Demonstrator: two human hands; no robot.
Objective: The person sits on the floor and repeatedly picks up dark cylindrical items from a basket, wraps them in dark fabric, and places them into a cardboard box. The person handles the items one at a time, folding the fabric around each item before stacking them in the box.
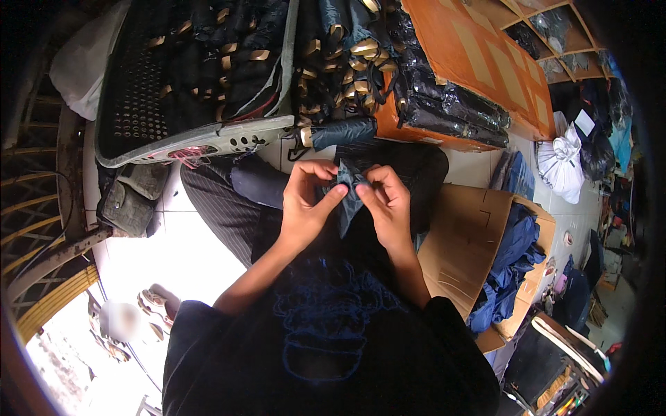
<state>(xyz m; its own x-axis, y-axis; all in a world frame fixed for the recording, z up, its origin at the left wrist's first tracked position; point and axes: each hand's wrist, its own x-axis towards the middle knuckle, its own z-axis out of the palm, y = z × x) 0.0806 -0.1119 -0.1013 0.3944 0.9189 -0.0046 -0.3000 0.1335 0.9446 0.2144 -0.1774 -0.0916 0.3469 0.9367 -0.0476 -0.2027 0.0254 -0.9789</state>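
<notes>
Both hands meet at frame centre: left hand [305,201] and right hand [385,201] each pinch the dark blue umbrella cloth [349,197] between fingertips (grips closed on it), above the lap; grey crate [180,142] upper left, cardboard box [472,236] right

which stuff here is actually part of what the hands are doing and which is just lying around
In hand:
- left hand and right hand, both pinching the dark blue fabric sleeve
- folded umbrella lying just beyond

Lying about:
- grey plastic crate of rolled umbrellas
- cardboard box with blue fabric
- white tied bag
</notes>
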